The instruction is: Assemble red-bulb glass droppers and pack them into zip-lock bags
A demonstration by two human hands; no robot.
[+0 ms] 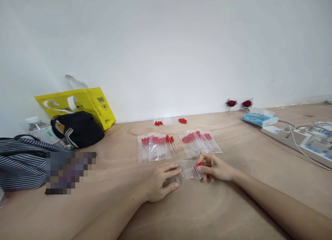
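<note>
A clear zip-lock bag (190,171) lies between my hands, just above the wooden tabletop. At its left end, my left hand (163,181) curls its fingers and thumb around the plastic. My right hand (213,166) pinches a red-bulbed dropper (199,164) at the bag's right end, its thin stem pointing left within the bag. Beyond my hands lie filled bags of droppers on the left (157,146) and on the right (199,142). A few loose droppers (172,145) rest at the right edge of the left group.
Small red pieces in a clear bag (169,121) lie near the wall. At left are a yellow tote (90,102), a black cap (84,129), a bottle and striped cloth (23,164). At right are a tissue pack (259,119), power strip (306,146) and two artificial roses (232,103).
</note>
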